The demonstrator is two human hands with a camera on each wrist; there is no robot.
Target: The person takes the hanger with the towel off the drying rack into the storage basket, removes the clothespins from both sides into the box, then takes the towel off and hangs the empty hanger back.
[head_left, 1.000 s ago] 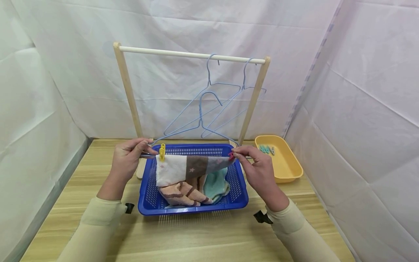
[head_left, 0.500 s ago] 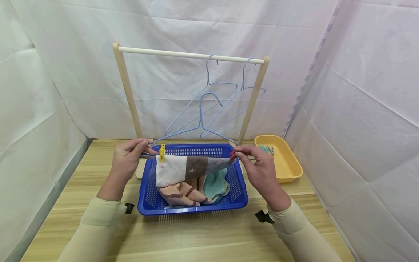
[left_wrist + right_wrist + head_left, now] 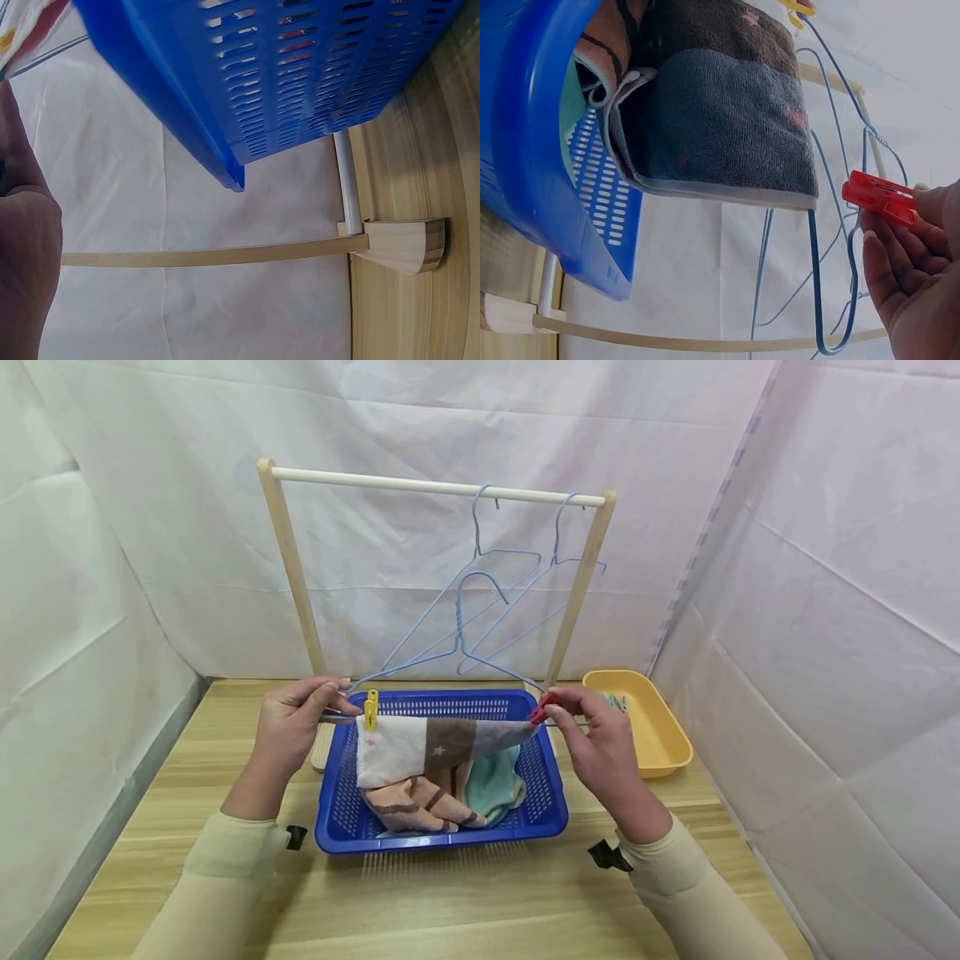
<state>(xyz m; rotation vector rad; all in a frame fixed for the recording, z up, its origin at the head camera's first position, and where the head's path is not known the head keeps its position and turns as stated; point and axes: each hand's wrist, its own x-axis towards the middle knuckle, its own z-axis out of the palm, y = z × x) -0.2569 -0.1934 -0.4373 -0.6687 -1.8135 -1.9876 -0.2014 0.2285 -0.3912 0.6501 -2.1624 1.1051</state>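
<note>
My left hand (image 3: 294, 720) grips the left end of a blue wire hanger (image 3: 459, 625) above the basket. A small towel (image 3: 450, 739) in white, brown and grey is folded over the hanger's bottom bar. A yellow clothespin (image 3: 371, 710) clips the towel's left end. Between thumb and fingers, my right hand (image 3: 600, 739) pinches a red clothespin (image 3: 877, 196) at the hanger's right side. In the right wrist view this clothespin is apart from the towel's edge (image 3: 806, 199). The left wrist view shows only part of my left hand (image 3: 26, 247).
Below the towel, a blue basket (image 3: 442, 845) holds a peach striped cloth (image 3: 420, 806) and a mint cloth (image 3: 495, 785). Behind stands a wooden rack (image 3: 375, 482) with two more blue hangers (image 3: 477, 527). A yellow tray (image 3: 656, 747) with several clothespins sits at the right.
My right hand has shifted slightly right with the red clothespin, which has come away from the towel's right end and shows more fully. The left hand has stayed in place.
</note>
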